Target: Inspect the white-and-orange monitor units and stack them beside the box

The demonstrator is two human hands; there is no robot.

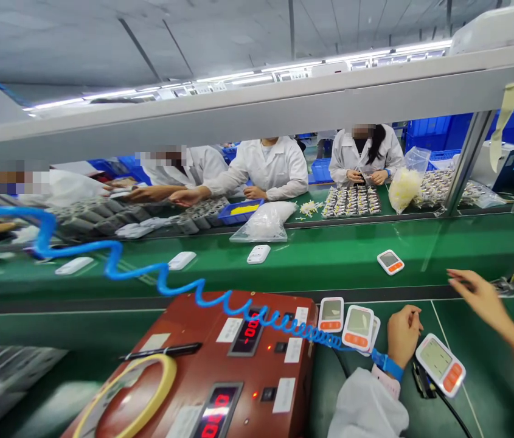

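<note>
My left hand (403,336), with a blue wrist strap, rests on the green bench with its fingers curled. Whatever might be inside the fingers is hidden. Just right of it lies a white device with a grey screen and orange buttons (440,365), partly over a black clip-like part (423,380) with a cable. To its left, a similar device (358,326) lies on top of another, and one more device (331,314) sits beside them. Over the bench's far edge my right hand (478,298) reaches out, fingers extended and apart, touching nothing. Beyond its fingertips, a smaller-looking device (390,262) lies on the green conveyor belt (320,243).
A brown box with red digital displays (257,359) stands left of my hands, carrying a tape roll (170,380) and a black pen (165,351). A coiled blue cord (165,283) crosses above it. White-coated co-workers (279,167) sit beyond the belt, behind a plastic bag (268,222).
</note>
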